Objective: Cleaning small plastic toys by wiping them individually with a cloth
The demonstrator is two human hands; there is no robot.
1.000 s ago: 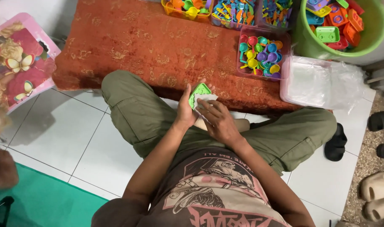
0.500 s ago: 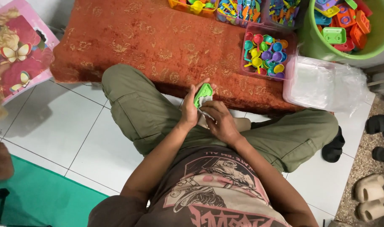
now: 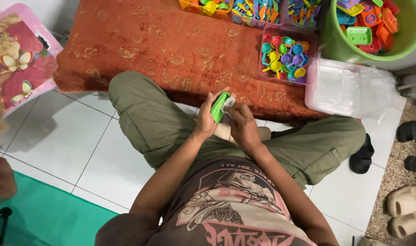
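Observation:
I sit cross-legged on a white tiled floor in olive trousers. My left hand [image 3: 207, 119] grips a small green plastic toy tray [image 3: 220, 106], held on edge above my lap. My right hand [image 3: 242, 124] presses a white cloth or tissue [image 3: 229, 101] against the tray's face. Both hands hover just in front of the near edge of an orange patterned rug [image 3: 162, 45].
On the rug stand a pink box of colourful toy spoons [image 3: 283, 57] and more boxes of toys [image 3: 253, 8]. A green bucket of plastic toys [image 3: 367, 27] and a clear lidded box [image 3: 349, 89] sit right. A pink flowered stool [image 3: 16, 64] is left; sandals [image 3: 401, 212] lie right.
The green tray has turned more on edge in my left hand, and my right hand has shifted along it with the white cloth. The camera view has drifted slightly.

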